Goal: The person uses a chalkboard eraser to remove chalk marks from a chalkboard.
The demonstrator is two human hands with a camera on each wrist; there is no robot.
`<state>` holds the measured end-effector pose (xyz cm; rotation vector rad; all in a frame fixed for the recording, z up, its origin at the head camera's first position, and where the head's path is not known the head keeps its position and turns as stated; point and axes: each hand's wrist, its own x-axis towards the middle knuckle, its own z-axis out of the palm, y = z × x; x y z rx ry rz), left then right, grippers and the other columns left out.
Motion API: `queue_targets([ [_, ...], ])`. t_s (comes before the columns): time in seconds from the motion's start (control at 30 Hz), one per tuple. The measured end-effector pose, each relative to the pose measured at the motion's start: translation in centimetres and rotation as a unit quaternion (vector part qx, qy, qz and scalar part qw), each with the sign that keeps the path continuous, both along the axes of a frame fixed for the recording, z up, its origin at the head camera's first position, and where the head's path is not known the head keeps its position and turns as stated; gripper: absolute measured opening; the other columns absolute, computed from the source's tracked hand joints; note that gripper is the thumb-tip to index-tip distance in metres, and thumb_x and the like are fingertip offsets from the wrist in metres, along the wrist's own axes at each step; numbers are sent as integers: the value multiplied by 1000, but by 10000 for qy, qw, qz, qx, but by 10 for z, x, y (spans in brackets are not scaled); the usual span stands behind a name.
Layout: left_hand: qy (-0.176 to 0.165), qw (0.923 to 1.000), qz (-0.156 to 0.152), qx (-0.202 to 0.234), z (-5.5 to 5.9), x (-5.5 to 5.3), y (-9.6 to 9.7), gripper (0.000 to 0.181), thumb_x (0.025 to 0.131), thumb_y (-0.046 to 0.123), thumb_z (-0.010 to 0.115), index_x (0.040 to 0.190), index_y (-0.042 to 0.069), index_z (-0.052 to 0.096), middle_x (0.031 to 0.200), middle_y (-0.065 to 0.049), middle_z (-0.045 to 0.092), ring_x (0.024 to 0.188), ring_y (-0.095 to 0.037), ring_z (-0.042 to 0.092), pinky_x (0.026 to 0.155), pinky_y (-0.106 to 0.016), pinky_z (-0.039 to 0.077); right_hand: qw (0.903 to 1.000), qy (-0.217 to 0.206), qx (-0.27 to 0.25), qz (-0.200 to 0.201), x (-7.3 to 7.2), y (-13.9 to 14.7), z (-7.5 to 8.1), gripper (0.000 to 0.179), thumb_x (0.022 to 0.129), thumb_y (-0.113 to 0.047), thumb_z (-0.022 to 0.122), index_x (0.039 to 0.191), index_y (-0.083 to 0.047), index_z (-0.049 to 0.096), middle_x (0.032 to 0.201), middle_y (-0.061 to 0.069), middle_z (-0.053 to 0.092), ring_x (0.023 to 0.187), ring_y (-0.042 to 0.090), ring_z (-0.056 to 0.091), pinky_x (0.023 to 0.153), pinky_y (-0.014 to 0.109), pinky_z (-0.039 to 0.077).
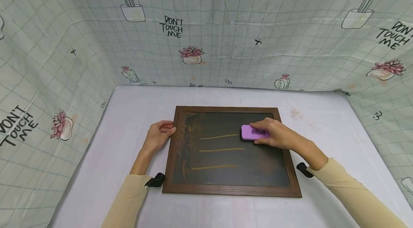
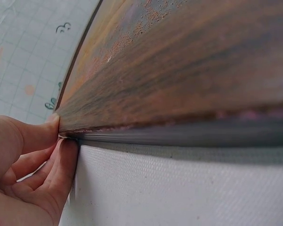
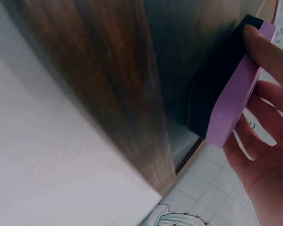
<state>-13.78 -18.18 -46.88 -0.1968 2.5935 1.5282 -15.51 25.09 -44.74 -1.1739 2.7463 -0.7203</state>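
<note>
A chalkboard (image 1: 209,177) in a brown wooden frame lies flat on the white table, with three short yellow-orange chalk lines across its middle. My left hand (image 1: 158,137) pinches the frame's left edge; in the left wrist view the thumb (image 2: 40,134) is at the upper edge and the fingers are against the side below. Near the board's upper right, my right hand (image 1: 277,134) grips a purple eraser (image 1: 249,132) between thumb and fingers. In the right wrist view the eraser's black felt (image 3: 217,80) faces the board, close to or touching it; I cannot tell which.
The white table (image 1: 135,100) surrounds the board, with a faint orange smudge at its right. Grid-patterned cloth (image 1: 226,41) printed with cacti and lettering rises behind and at both sides. A black strap piece (image 1: 156,180) sits on the left wrist, another (image 1: 304,170) on the right.
</note>
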Motion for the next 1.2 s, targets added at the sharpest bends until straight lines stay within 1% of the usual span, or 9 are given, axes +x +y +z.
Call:
queue_targets([
  [0.13,-45,10000,-15,-15,1,0,-1,37,100,9,68,132,-7,63,122,-25,68,108,-36,65,93,-42,50,9999,52,86,12,1,-3,1,55,82,-16,88,127,9,68,120,18,73,95,24,61,79,39,52],
  [0.3,-96,9999,-29,-74,2,0,-2,38,100,11,68,133,-6,63,123,-24,67,109,-36,65,94,-43,50,10000,71,53,19,0,-7,2,55,82,-15,88,127,9,68,121,19,72,95,25,61,79,40,53],
  [0.43,-73,9999,-74,-94,2,0,-4,38,100,10,68,133,-7,62,123,-25,67,110,-36,65,94,-44,50,10000,32,52,11,1,-9,0,55,82,-15,88,127,9,68,122,19,72,97,26,62,80,40,53],
  [0.67,-19,9999,-94,-96,3,0,-2,38,100,10,68,133,-7,62,122,-24,67,108,-36,66,93,-41,51,9999,0,144,-4,1,-12,3,55,83,-17,88,127,8,69,120,18,73,94,23,60,77,37,53],
  [0.9,-28,9999,-97,-43,3,0,-1,38,100,10,68,133,-8,62,122,-25,67,109,-37,65,95,-45,50,9998,21,210,21,0,-17,3,55,81,-17,89,126,8,69,120,19,72,95,24,62,77,38,54],
  [1.2,-52,10000,-56,-43,1,0,-1,38,100,10,68,133,-8,62,122,-26,66,109,-37,65,94,-46,50,9997,-30,211,134,-3,-25,1,56,81,-19,89,126,8,69,121,17,73,93,21,59,76,34,52],
])
